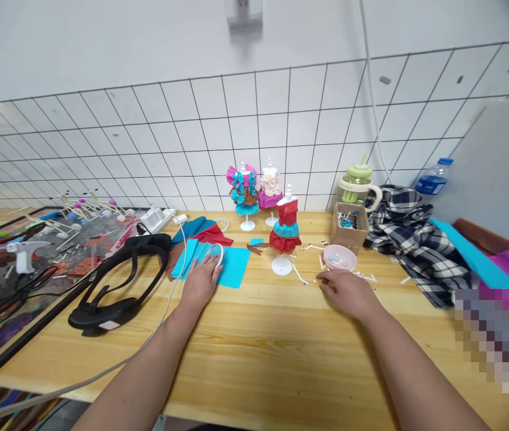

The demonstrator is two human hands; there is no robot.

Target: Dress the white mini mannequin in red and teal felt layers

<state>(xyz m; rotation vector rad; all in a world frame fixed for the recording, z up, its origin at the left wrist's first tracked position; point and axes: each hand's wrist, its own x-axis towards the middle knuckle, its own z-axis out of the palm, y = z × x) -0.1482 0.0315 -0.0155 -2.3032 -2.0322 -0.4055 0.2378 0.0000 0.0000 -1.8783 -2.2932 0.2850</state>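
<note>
My left hand (201, 280) lies flat with fingers stretched out on a stack of blue paper sheets (231, 266) on the wooden table (254, 347), fingertips at a white ring-shaped object (217, 254). My right hand (346, 290) rests on the table with fingers curled, tips at small white paper scraps (301, 276) just in front of a pink bowl (340, 258). Between the hands stands a small mannequin in a red and blue paper dress (285, 230). Two more dressed mannequins (245, 191) stand behind it.
A black headset (117, 281) and white cable lie at left beside a craft mat (21, 269) with a glue gun (23, 254). A cardboard box (349, 226), green cup (356, 185), water bottle (431, 178), plaid cloth (411, 245) and coloured paper (482, 260) sit at right.
</note>
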